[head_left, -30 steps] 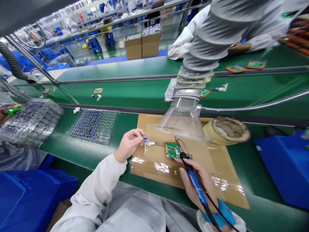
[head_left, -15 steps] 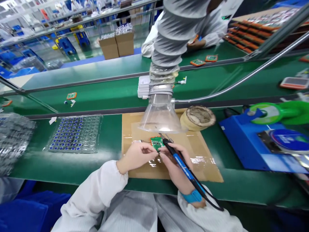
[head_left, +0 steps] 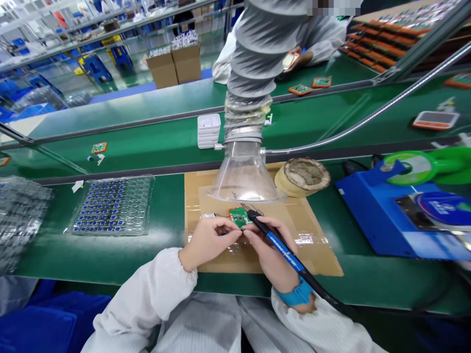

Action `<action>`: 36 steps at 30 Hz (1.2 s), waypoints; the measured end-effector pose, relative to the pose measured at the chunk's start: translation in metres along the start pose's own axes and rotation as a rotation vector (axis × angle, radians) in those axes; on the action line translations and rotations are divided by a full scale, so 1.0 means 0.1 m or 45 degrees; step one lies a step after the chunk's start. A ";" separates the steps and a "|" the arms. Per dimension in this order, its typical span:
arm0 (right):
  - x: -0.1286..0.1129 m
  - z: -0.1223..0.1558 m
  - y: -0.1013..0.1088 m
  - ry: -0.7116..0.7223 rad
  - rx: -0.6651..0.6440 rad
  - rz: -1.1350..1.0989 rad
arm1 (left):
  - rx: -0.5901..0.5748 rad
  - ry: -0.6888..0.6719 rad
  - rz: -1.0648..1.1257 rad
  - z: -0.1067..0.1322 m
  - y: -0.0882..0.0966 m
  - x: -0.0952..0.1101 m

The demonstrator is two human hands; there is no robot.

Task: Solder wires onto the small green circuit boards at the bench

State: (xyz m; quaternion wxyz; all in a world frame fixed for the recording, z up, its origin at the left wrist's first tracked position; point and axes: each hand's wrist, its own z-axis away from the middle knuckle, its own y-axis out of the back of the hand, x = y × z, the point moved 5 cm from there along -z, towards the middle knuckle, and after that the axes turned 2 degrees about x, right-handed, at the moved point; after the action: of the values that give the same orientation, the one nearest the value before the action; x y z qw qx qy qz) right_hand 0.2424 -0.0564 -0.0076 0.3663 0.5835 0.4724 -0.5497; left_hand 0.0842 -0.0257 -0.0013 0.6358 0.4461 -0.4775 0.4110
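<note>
A small green circuit board (head_left: 238, 215) with an orange edge lies on the cardboard sheet (head_left: 312, 252) in front of me. My left hand (head_left: 212, 239) pinches at its near edge; whatever is between thumb and finger is too small to name. My right hand (head_left: 274, 262) carries a blue and black soldering iron (head_left: 281, 249), its tip pointing away from me above the board's right side. The right thumb and fingertip meet at the same near edge, touching or almost touching the left fingertips. A white part (head_left: 209, 215) with a dark wire lies left of the board.
A clear fume funnel (head_left: 243, 179) hangs just beyond the board. A round, crusted pot (head_left: 303, 177) stands behind right, a blue machine (head_left: 371, 211) farther right. At left lies a plastic tray (head_left: 142, 206) of small blue parts. White trays (head_left: 208, 131) and boards rest on the green belt.
The white trays and boards on the belt have shifted left. A person across the belt now holds up a white piece. My hands stay at the board; the iron's handle sits slightly differently.
</note>
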 end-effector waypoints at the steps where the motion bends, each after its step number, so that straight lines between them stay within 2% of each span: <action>1: 0.00 0.00 0.00 -0.010 0.000 -0.014 | 0.013 -0.013 -0.025 0.00 0.00 0.01; 7: -0.01 -0.01 -0.02 -0.002 -0.017 -0.021 | 0.065 -0.150 -0.228 0.02 0.00 0.11; 13: 0.01 -0.02 -0.01 -0.001 0.013 -0.032 | 0.065 0.007 -0.016 0.01 -0.03 0.04; 16: 0.05 0.00 -0.01 -0.003 0.012 -0.001 | 0.060 0.013 -0.013 0.00 -0.01 0.07; 20: 0.16 0.05 0.04 0.006 -0.003 0.116 | 0.032 -0.161 -0.285 -0.11 0.10 0.14; 23: 0.21 0.09 0.15 0.058 0.041 0.262 | -0.032 -0.259 -0.498 -0.27 0.17 0.10; 27: 0.21 0.14 0.37 0.149 0.157 0.474 | -0.147 -0.150 -0.617 -0.43 0.18 -0.03; 30: 0.15 0.16 0.49 0.261 0.141 0.579 | -0.155 -0.047 -0.644 -0.49 0.17 -0.06; 36: 0.08 0.16 0.51 0.339 0.050 0.642 | -0.235 0.021 -0.684 -0.55 0.15 -0.06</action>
State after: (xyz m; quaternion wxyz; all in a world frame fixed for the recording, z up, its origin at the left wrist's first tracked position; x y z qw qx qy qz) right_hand 0.2856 -0.0847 -0.0226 0.4148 0.7567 0.3457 -0.3686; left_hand 0.0814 0.0300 -0.0127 0.7636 0.4935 -0.3724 0.1862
